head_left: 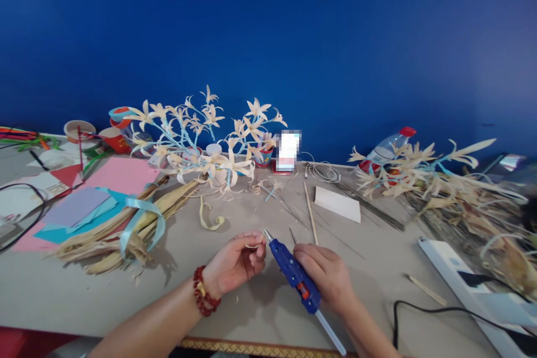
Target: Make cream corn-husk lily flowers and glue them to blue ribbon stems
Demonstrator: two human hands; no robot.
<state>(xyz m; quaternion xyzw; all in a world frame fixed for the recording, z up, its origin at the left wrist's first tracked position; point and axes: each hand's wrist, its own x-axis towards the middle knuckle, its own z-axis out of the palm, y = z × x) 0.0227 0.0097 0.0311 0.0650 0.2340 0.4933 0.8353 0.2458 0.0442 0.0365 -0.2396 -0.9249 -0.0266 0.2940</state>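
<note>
My right hand is wrapped round a blue hot glue gun, with a translucent glue stick sticking out of its back end. A thin pointed rod also shows by the fingers of that hand; whether they grip it I cannot tell. My left hand, with a red bead bracelet at the wrist, pinches a small pale curled strip. The nozzle of the glue gun is at the left fingertips, close to the strip. Part of the strip is hidden by the fingers.
Pale husk flowers on blue stems stand at the back, more flowers at right. Dried husks and coloured paper lie left. A phone, wooden stick, white card and power strip are also there.
</note>
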